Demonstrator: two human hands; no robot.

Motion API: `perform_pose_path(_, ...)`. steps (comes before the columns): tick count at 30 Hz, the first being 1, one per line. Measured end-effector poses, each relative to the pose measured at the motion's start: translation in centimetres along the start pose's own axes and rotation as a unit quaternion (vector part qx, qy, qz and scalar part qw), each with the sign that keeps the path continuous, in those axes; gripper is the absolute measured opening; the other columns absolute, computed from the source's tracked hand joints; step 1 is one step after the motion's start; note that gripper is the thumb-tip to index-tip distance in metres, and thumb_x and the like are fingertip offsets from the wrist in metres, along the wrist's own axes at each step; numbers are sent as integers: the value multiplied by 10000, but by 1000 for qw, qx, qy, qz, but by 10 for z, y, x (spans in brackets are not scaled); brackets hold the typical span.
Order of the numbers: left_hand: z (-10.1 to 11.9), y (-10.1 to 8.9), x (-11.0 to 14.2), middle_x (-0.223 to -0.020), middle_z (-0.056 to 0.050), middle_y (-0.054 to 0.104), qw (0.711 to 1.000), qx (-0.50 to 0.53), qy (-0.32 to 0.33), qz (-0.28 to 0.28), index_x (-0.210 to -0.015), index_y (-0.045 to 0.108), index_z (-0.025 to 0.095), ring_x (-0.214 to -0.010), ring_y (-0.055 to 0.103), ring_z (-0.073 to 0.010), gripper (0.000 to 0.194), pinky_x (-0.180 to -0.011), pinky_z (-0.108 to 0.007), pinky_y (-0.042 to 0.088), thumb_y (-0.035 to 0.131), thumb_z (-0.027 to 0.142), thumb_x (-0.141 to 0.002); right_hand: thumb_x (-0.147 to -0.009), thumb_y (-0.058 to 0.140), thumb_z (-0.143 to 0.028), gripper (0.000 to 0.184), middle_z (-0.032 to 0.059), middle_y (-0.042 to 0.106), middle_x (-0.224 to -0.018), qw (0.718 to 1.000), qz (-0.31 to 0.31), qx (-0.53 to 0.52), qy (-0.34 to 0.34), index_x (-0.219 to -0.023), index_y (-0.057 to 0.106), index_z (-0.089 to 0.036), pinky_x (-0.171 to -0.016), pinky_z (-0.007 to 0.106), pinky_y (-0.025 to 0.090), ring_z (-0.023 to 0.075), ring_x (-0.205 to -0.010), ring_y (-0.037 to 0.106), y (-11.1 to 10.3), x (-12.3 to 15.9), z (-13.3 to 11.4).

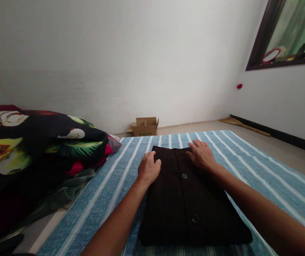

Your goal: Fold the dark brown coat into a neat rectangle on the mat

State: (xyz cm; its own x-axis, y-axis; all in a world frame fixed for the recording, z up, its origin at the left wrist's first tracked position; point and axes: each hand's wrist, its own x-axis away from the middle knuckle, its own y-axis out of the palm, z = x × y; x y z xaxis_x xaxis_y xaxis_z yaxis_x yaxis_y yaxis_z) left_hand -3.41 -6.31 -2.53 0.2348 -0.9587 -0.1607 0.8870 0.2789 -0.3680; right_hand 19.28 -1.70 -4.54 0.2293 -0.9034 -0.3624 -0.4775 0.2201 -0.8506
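Note:
A dark brown or black buttoned garment (pixel 165 202), perhaps a jacket, lies folded into a neat rectangle with its button front facing up. Two round buttons show along its middle. My left hand (pixel 149 166) rests at its far left edge, thumb and fingers apart. At the far right corner, my right hand (pixel 200 155) lies over the cloth with its fingers spread. Neither hand appears to grip the fabric. Beneath the garment is a blue cover with white stripes (pixel 125 170).
On the left is a heap of cloth with a fruit print (pixel 48 142). An open cardboard box (pixel 145 127) stands on the floor by the wall. A window (pixel 293 32) with a red-rimmed mirror (pixel 271 55) on its sill is at upper right. A rolled straw-coloured mat (pixel 244 126) lies along the right wall.

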Motion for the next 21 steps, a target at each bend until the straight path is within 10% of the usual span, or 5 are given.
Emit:
perform_pose_path(3, 17, 11, 28, -1377, -152, 425, 967, -157, 114, -165, -1055, 588, 156, -1335, 263, -290, 375, -1100, -425, 115, 605, 276, -700, -884, 440, -426, 383, 78, 503, -1282, 992, -77, 21, -99, -1202, 538, -237, -1026, 366, 241, 237, -1242, 360, 11, 0, -19)
perform_pose_path(8, 4, 31, 63, -1469, -178, 243, 909, -250, 109, -316, -1322, 406, 128, -1377, 105, -310, 723, -1072, -541, 2, 487, 580, -763, -910, 323, -484, 509, 123, 451, -1355, 983, -145, 58, -96, -1296, 473, -190, -1028, 497, 192, 298, -1283, 329, 46, 0, -18)
perform_pose_path(21, -3, 26, 73, -1460, -169, 274, 907, -273, 125, -296, -1336, 403, 132, -1373, 137, -296, 672, -1080, -525, 51, 374, 573, -830, -908, 279, -530, 548, 110, 425, -1380, 982, -155, 78, -72, -1318, 445, -205, -1044, 470, 178, 269, -1294, 324, 53, 2, -15)
